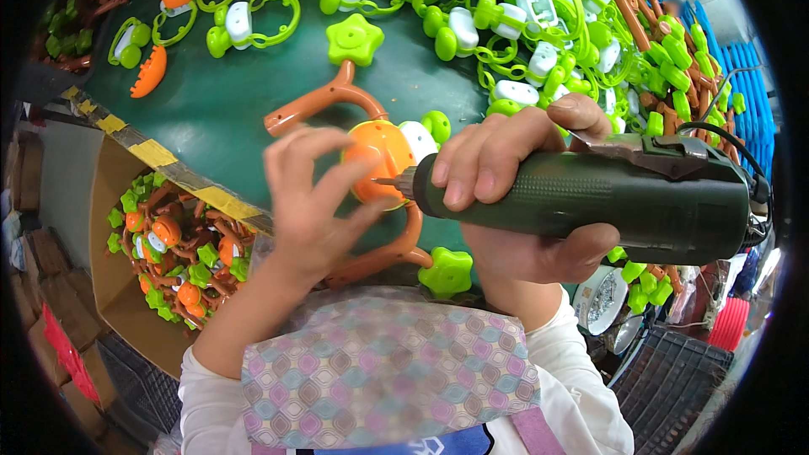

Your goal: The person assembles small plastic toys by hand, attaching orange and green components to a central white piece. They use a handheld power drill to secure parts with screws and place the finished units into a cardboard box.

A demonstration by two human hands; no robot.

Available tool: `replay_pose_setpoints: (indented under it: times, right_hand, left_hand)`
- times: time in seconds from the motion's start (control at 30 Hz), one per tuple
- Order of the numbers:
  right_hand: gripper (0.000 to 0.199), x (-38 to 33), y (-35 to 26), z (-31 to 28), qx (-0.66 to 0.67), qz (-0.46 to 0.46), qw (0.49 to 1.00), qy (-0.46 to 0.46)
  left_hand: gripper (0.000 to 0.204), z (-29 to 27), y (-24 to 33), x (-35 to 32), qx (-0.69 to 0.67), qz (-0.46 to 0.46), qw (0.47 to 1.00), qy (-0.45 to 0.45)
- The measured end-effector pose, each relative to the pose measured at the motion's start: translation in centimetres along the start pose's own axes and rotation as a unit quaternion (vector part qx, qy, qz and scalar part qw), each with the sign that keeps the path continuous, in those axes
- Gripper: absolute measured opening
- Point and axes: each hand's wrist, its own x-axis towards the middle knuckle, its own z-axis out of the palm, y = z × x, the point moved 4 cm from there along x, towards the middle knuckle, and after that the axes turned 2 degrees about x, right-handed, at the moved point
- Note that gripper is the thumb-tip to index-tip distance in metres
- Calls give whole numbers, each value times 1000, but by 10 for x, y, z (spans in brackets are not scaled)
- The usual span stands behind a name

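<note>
Orange round toy body (392,141) sits on the green worktop (223,88), just ahead of me, between my two hands. From my end I see the tip of a dark green power screwdriver (581,202) over its face; I can't tell whether the tip touches. My right hand (497,156) has its grip closed firmly around the screwdriver's barrel. My left hand (303,198) is blurred at the body's left side, thumb and fingers parted; I can't tell whether that grip has hold of anything. One brown branch (316,105) runs up from the body to a green star (354,40); another (379,259) lies below, with a second star (447,272) at its side. Farther out, a heap of green-and-white parts (539,8) covers the far right, an orange comb-shaped piece (149,73) lies far left, and an open cardboard box (118,240) holds many similar toys.
</note>
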Motion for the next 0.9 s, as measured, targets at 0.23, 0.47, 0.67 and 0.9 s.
replay_pose_setpoints:
  times: [0.23, 0.47, 0.67, 0.9]
  right_hand:
    - [84, 6, 12, 20, -37, 108, 993, 9]
    - [76, 4, 53, 16, 15, 115, 993, -21]
    - [80, 6, 55, 18, -40, 102, 993, 36]
    - [74, -5, 74, 2, -70, 100, 976, -183]
  left_hand:
    - [112, 60, -30, -29, -328, -209, 915, -108]
    - [102, 74, -31, -37, -306, -146, 936, -90]
    - [101, 65, -26, -26, -262, -132, 952, -92]
    - [95, 59, -14, -17, -235, -72, 968, -48]
